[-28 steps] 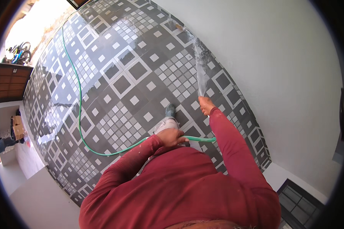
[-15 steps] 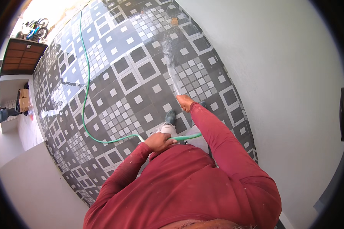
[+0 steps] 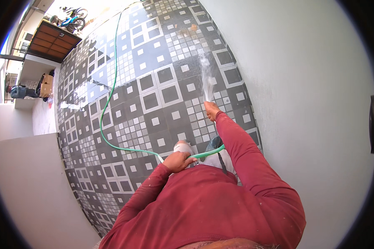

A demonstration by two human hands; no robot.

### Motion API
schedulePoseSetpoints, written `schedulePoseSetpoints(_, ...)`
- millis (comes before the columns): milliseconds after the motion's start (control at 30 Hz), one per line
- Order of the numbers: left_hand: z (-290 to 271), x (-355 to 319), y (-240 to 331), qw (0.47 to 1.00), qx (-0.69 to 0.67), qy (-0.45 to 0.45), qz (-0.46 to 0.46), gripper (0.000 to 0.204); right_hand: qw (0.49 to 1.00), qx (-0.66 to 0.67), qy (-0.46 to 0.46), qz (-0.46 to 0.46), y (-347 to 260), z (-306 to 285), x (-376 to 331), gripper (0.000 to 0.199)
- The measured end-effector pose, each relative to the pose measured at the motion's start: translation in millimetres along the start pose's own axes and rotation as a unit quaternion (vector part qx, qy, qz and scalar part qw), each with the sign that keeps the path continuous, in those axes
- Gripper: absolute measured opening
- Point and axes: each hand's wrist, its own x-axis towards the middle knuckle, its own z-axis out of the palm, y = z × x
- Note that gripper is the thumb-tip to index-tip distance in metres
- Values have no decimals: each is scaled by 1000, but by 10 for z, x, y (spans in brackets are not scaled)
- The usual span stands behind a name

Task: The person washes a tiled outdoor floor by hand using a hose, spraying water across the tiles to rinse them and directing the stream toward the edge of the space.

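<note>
My left hand [image 3: 178, 162] is wrapped round a green garden hose [image 3: 210, 152] at waist height. From there the hose passes under my right forearm, where part of it is hidden. Held out ahead, my right hand [image 3: 212, 111] is closed round the hose's end, which its fingers cover. A spray of water [image 3: 206, 76] shoots from that hand onto the patterned floor tiles [image 3: 164, 106]. On the other side of my left hand, the hose trails across the floor and away to the far edge.
A plain pale wall [image 3: 295, 83] runs along the right. At the far left are a brown panelled gate [image 3: 54, 40], a parked motorcycle [image 3: 74, 20] and cardboard boxes [image 3: 46, 86]. A low white wall [image 3: 25, 166] stands at left. The far tiles shine with water.
The view has shifted, so the floor and gate appear further right. One foot has stepped forward, and the spray lands at a different spot, still coming from my right hand.
</note>
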Motion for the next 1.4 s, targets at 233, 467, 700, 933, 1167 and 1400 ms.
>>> schedulePoseSetpoints(233, -75, 187, 2, 997, -22, 76, -27, 50, 997, -45, -59, -12, -516, 228, 238, 24)
schedulePoseSetpoints(467, -553, 386, -217, 987, -79, 125, -68, 51, 987, -118, -108, -26, -1116, 842, 640, 28)
schedulePoseSetpoints(700, -1161, 794, -613, 972, -161, 154, -72, 50, 983, -160, -89, -23, -2099, 1036, 834, 27)
schedulePoseSetpoints(933, -2032, 1159, -598, 974, -133, 170, -64, 49, 995, -87, -55, 7, -2924, 885, 1344, 21)
schedulePoseSetpoints(1167, -2479, 1417, -683, 969, -139, 179, -102, 50, 990, -125, -71, 3, -3418, 1170, 1575, 19)
schedulePoseSetpoints(1400, -2921, 1703, -654, 933, -185, 266, -159, 47, 972, -173, -157, -2, -3946, 1786, 1831, 20)
